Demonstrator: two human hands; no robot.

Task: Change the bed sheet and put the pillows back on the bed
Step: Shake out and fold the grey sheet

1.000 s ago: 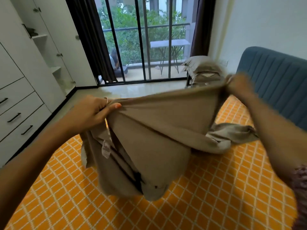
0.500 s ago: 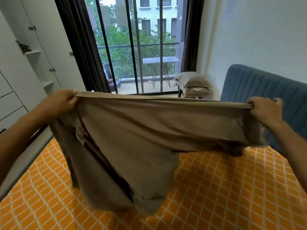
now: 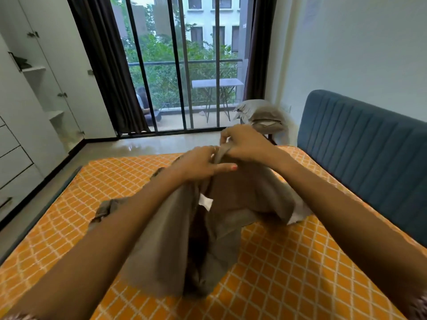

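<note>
The bed (image 3: 288, 262) filled the lower part of the view, its mattress covered in an orange fabric with a white diamond lattice, and a blue ribbed headboard (image 3: 360, 144) stood along its right side against the pale wall. Beyond the far edge of the bed a tall barred window (image 3: 184, 65) framed by dark curtains (image 3: 101, 65) looked out on trees and a building, and white wardrobe doors and drawers (image 3: 30, 107) lined the left wall. A taupe bed sheet (image 3: 231, 215) hung bunched over the middle of the mattress, its lower folds resting on the orange cover and its top edge gathered up between both hands; a small white label (image 3: 205, 202) showed on an inner fold. Two pillows (image 3: 263, 116) in matching taupe cases sat stacked on something low beside the headboard, off the bed, near the window. The left hand (image 3: 201, 163) gripped the gathered top of the sheet, fingers curled into the cloth with one fingertip stretched along it. The right hand (image 3: 245, 144) was just beside it, almost touching, fingers curled and pinching the same bunched edge from above
</note>
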